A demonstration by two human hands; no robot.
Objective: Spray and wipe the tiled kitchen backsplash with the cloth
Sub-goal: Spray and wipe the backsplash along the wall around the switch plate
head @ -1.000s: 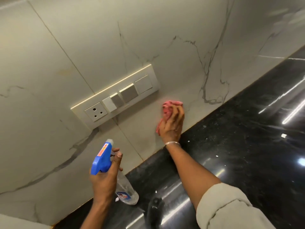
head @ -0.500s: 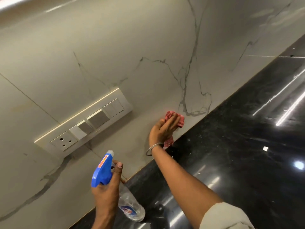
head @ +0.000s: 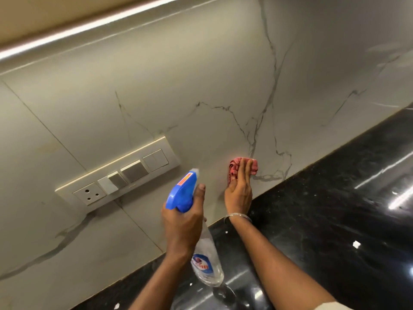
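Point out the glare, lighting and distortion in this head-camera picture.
Head view: a bright light strip blows out along the top; the glossy black countertop throws white glare streaks at right; the backsplash is evenly, softly lit; the wide-angle, tilted framing slants the edges; the cloth looks slightly soft.

The switch panel (head: 118, 173) is on the backsplash (head: 201, 74), left of the cloth (head: 237, 167).
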